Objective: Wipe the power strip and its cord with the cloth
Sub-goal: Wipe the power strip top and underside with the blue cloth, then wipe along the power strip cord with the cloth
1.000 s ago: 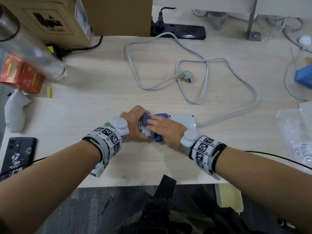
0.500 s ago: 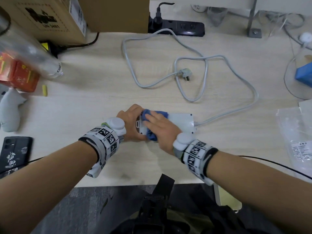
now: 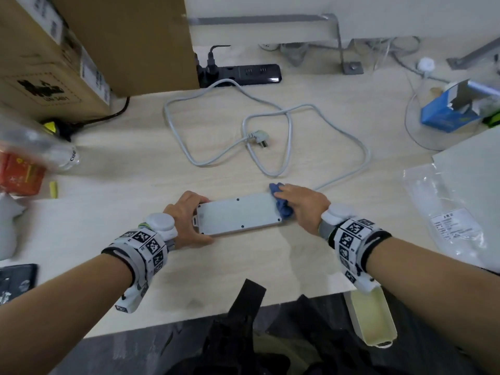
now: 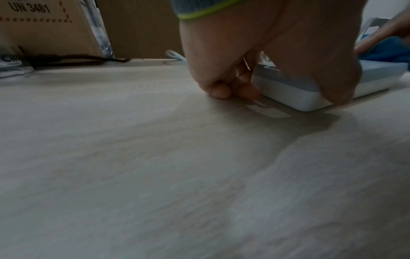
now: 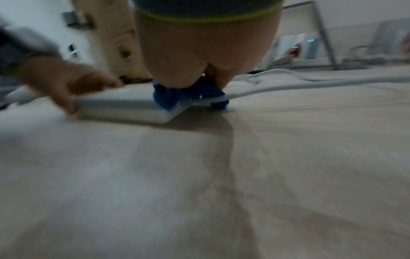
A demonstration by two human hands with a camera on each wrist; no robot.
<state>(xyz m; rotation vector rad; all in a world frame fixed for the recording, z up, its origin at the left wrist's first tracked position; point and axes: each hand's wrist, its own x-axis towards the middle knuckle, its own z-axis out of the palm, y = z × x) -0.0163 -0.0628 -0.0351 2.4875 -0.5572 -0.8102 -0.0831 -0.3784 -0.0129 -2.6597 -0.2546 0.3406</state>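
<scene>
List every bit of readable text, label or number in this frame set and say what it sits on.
"UN 3481": on the brown cardboard box, clearest in the left wrist view.
"Cile", partial: on the clear plastic bottle at left.
Too small or blurred to read: the white label on the clear plastic bag, the stickers on the box side, and the black logo above the number.
No text shows on the white power strip or the blue cloth.
</scene>
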